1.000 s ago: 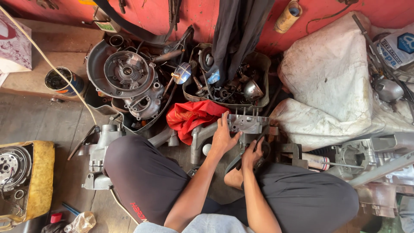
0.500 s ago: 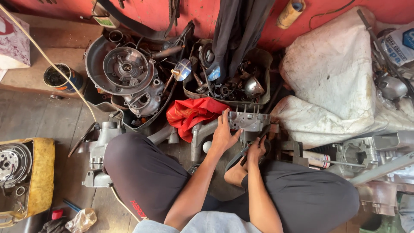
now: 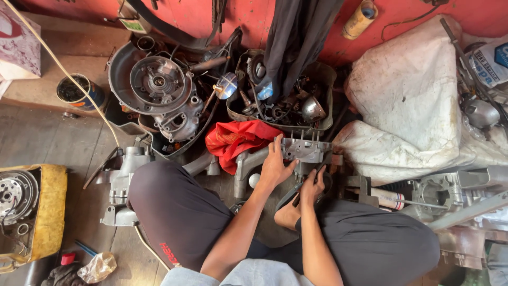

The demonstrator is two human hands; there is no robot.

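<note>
Casing: we see a grey cast-metal engine casing (image 3: pixel 301 151) with ribbed edges on the floor, between our knees and a tray of dark parts (image 3: pixel 280 100).
Left hand: our left hand (image 3: pixel 275 164) lies spread flat on the casing's near edge.
Right hand: our right hand (image 3: pixel 312 188) is curled around a dark slim tool (image 3: pixel 296 193).
Room: a crumpled red cloth (image 3: pixel 238 140) touches the casing; parts crowd every side.
Hidden: we cannot make out the tool's tip.

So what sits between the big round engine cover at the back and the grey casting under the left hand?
In the head view, a crumpled red cloth lies between the round engine cover and the grey casting that the left hand presses on.
</note>
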